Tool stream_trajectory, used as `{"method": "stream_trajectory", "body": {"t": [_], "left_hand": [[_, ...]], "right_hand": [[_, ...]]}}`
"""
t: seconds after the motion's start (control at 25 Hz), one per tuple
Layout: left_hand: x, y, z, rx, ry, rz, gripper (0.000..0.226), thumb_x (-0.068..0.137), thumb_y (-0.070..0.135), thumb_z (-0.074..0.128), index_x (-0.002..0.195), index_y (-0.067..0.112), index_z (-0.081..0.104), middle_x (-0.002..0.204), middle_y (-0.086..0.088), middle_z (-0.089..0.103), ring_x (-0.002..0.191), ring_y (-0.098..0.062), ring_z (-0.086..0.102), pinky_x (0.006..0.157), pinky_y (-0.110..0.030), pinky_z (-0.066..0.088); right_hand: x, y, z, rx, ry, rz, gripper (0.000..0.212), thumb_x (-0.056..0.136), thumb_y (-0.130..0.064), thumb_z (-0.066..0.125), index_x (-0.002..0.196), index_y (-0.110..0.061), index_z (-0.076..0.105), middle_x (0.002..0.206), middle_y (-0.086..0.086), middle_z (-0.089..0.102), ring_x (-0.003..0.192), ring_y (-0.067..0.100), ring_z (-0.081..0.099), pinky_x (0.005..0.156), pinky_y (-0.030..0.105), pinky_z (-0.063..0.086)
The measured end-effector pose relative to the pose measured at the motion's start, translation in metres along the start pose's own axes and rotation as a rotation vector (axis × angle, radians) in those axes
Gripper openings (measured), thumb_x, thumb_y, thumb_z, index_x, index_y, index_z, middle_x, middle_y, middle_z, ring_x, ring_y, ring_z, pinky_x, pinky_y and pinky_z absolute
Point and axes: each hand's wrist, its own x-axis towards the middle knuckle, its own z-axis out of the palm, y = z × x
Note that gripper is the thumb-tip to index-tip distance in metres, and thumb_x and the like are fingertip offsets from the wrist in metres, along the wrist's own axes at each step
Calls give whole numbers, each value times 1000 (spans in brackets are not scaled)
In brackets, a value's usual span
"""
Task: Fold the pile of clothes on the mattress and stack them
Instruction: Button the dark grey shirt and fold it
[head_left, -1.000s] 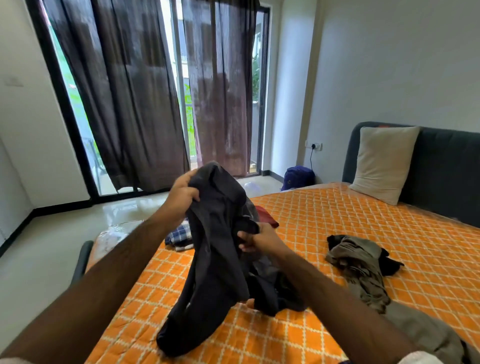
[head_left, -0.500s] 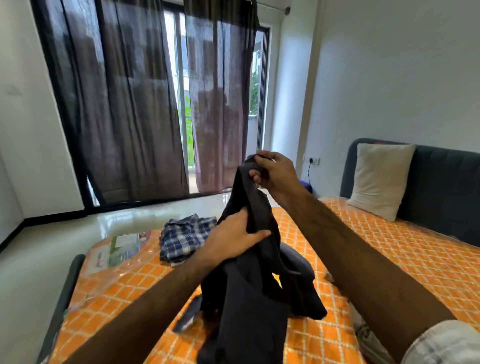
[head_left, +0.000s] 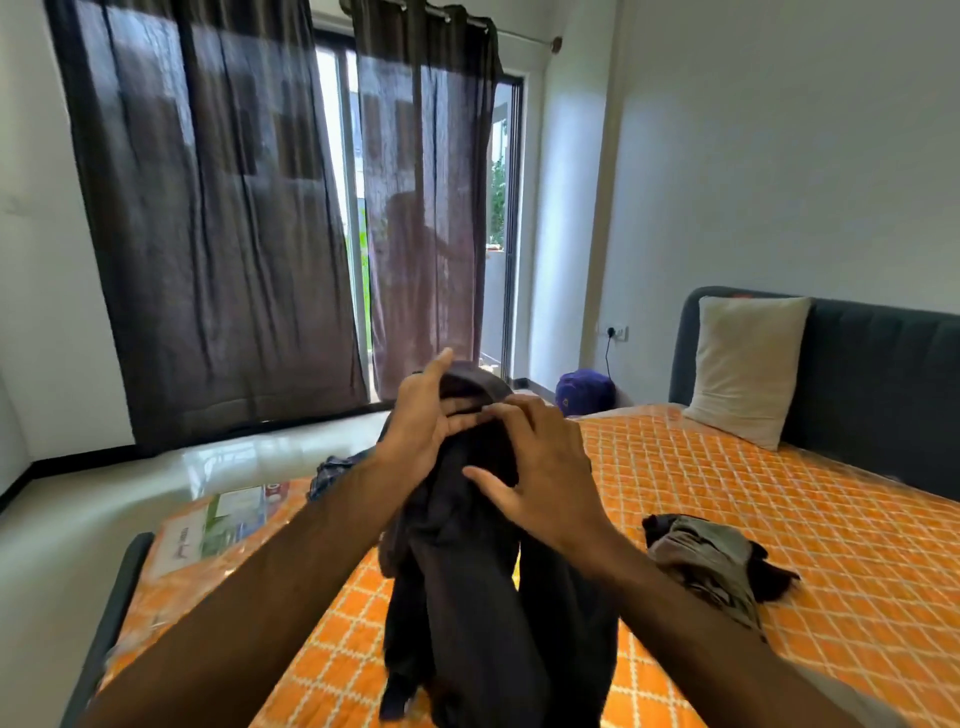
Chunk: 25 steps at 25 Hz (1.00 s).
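Holding a dark garment (head_left: 467, 571) up above the mattress (head_left: 779, 545), the person has both hands at its top edge. The left hand (head_left: 421, 421) grips that top edge, fingers (head_left: 457, 405) wrapped over a curved band that could be a waistband or collar; which one cannot be told from this view. The right hand (head_left: 540, 473) lies against the cloth just below, fingers spread and nearly straight, pressing but not pinching. The rest of the garment hangs down in long limp folds, its lower end reaching the orange quilted cover.

It looks like light, soft cloth with no stiffness of its own: it will sag and twist wherever it is not supported, and is unlikely to slip from a firm pinch. The best hold, as I judge it, is at the two ends of the top band, so the weight pulls the fabric straight before it is laid flat.

A crumpled grey-olive garment (head_left: 711, 556) lies on the mattress to the right, well apart, still unfolded. A checked shirt (head_left: 332, 467) shows behind the left forearm. A pillow (head_left: 743, 369) leans on the headboard.
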Motion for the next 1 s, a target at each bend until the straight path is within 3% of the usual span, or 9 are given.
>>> {"method": "stream_trajectory", "body": {"t": [0.16,0.28,0.4,0.48,0.56,0.68,0.8,0.88,1.0], "left_hand": [[-11,15,9,179,-147,46,18,96,8,47,92,11,65,99,-8,73,108,-24,67,87,-43,54],[-7,36,-3,715,-158,243,22,95,3,52,100,17,68,112,-7,73,100,-15,66,83,-32,49],[-9,43,-39,1600,-68,984,28,94,13,61,121,20,65,122,1,63,105,-19,59,84,-33,49],[-17,41,-54,1795,59,1405,39,90,23,66,128,18,62,124,-5,54,106,-29,53,82,-44,46],[-10,45,-55,1718,121,1237,48,86,35,68,130,19,57,127,-7,52,110,-32,52,86,-46,44],[24,56,-59,1513,-14,863,12,95,27,62,106,24,63,102,-1,64,98,-31,64,77,-42,50],[53,70,-64,1555,-53,824,11,97,14,55,101,20,64,96,2,58,93,-28,63,81,-44,52],[62,75,-54,1510,-44,746,6,98,15,57,103,17,58,99,-3,66,94,-28,64,82,-42,51],[57,79,-39,1090,-193,550,11,100,23,61,107,19,53,101,4,66,96,-15,62,84,-31,44]], "right_hand": [[36,16,8,265,166,308,29,92,-23,66,112,-30,47,108,-9,59,98,14,60,85,42,53],[67,26,7,473,131,369,27,92,-7,63,100,-30,52,87,-15,65,82,3,63,74,34,55],[98,38,-18,516,94,381,17,89,-8,71,87,-24,63,79,-11,67,70,-6,59,67,16,44],[118,47,-41,504,55,289,13,88,-13,75,86,-21,65,79,-10,68,67,-5,57,66,13,42],[137,48,-60,504,-70,114,14,88,-15,75,85,-21,63,80,-10,66,68,-2,56,68,16,43],[152,48,-79,469,-333,-30,16,91,-22,75,86,-19,60,83,0,64,74,8,57,70,23,45],[157,64,-86,-68,-438,-63,23,92,-37,73,86,-19,60,80,-2,61,78,17,60,70,30,42],[160,64,-89,-369,-365,5,23,94,-43,67,94,-20,66,85,-1,63,84,24,64,72,33,45],[173,57,-104,-505,-19,3,30,94,-52,62,86,-24,63,78,-1,58,72,21,56,67,32,41]]}}
